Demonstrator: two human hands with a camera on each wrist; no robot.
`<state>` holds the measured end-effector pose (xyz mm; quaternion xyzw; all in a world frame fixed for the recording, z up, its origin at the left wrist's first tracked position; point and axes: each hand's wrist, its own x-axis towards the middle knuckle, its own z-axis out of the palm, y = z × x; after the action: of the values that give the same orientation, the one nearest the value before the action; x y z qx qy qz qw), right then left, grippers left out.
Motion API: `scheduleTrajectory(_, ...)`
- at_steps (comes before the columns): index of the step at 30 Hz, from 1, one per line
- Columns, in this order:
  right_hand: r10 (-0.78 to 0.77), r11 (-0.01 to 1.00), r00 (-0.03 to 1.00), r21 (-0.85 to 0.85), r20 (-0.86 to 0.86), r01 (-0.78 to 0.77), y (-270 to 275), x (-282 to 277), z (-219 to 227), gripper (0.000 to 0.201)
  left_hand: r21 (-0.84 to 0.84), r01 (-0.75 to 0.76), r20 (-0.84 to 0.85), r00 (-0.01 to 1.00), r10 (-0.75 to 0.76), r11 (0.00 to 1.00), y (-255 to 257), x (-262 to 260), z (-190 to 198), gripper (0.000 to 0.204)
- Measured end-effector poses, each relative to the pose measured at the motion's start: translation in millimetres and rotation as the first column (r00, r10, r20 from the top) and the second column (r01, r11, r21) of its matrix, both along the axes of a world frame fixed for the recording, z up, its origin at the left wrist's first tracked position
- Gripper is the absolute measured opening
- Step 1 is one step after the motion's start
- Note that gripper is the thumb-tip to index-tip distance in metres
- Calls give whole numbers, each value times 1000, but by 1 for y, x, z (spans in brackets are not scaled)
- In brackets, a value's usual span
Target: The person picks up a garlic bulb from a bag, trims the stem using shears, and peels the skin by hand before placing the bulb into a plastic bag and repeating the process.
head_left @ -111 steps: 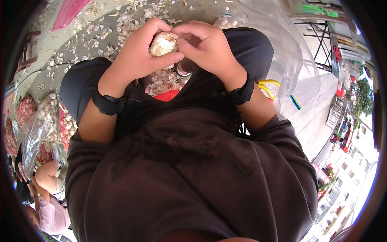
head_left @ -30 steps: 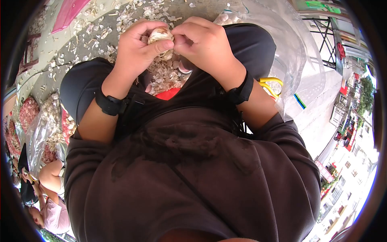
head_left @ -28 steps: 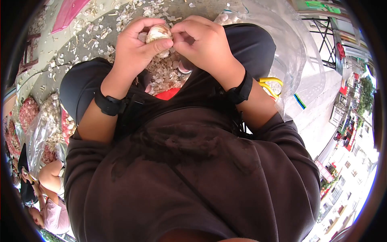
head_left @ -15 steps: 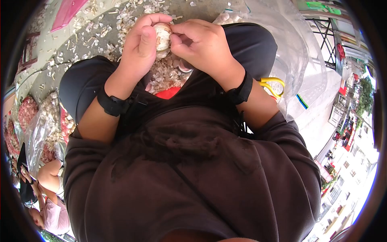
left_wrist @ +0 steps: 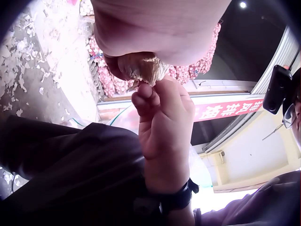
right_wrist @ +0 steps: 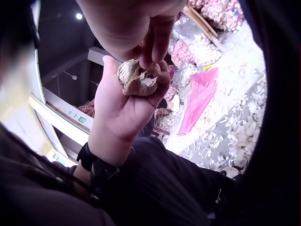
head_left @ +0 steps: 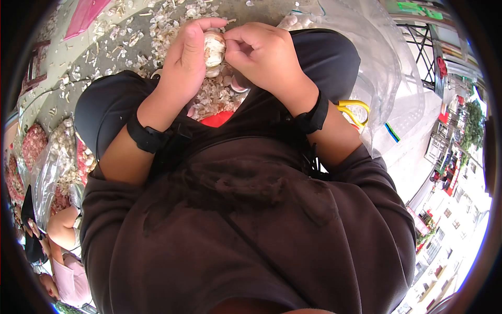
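Observation:
A garlic bulb [head_left: 213, 49] with papery, brown-streaked skin sits in my left hand [head_left: 183, 63], above the gap between my knees. In the right wrist view the fingers of that hand curl round the garlic bulb [right_wrist: 136, 80], its thumb raised away from it. My right hand [head_left: 269, 57] pinches at the bulb's right edge with thumb and forefinger. Loose, ragged skin shows on the garlic bulb [left_wrist: 153, 68] in the left wrist view. Under the hands lies a heap of garlic peelings [head_left: 219, 94], with a red patch [head_left: 217, 120] at its near side.
Garlic skins [head_left: 123, 42] litter the floor ahead. A clear plastic bag [head_left: 381, 68] stands by my right knee, near a yellow handle [head_left: 353, 110]. To the left are mesh sacks of garlic [head_left: 35, 144] and a seated person [head_left: 68, 272]. A pink sheet [right_wrist: 200, 99] lies on the floor.
My left thumb has lifted off the garlic bulb's front and points up. The bulb has turned and shifted slightly within the left hand. My right hand stays at its edge, still pinching.

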<state>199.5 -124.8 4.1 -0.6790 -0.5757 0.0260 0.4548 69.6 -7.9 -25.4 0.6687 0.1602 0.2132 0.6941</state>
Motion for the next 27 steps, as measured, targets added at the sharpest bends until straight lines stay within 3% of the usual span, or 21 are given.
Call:
scheduleTrajectory(3, 9, 998, 973, -52, -230, -21, 0, -8, 3, 12, -127, -18, -51, 999, 11, 992, 3, 1, 7, 71)
scheduleTrajectory(4, 4, 997, 945, -74, -327, -29, -1, -10, 3, 13, -90, -36, -48, 998, 31, 995, 4, 0, 4, 72)
scheduleTrajectory(6, 15, 996, 964, -85, -264, -38, -1, -8, 1, 16, -15, -69, -39, 997, 68, 998, 7, 1, -4, 75)
scheduleTrajectory(9, 26, 998, 993, -51, -116, -32, 1, -5, -1, 20, -154, 8, -49, 999, -16, 988, 10, 1, -4, 77)
scheduleTrajectory(12, 6, 1000, 1000, -18, -14, -6, 2, -5, -4, 21, -151, -10, -80, 997, -2, 989, 12, 1, -8, 78)
scheduleTrajectory(16, -60, 998, 995, -2, 75, 61, 1, -5, -5, 20, -31, 1, -92, 996, -4, 1000, 1, 3, 0, 74)
scheduleTrajectory(24, -32, 993, 991, -117, -127, 17, -5, -2, -3, 15, 46, 61, -88, 995, -57, 997, 2, 2, 3, 62)
scheduleTrajectory(27, -32, 986, 987, -169, -159, 5, -7, -3, 0, 16, -25, 104, -110, 988, -106, 994, 4, 2, -4, 62)
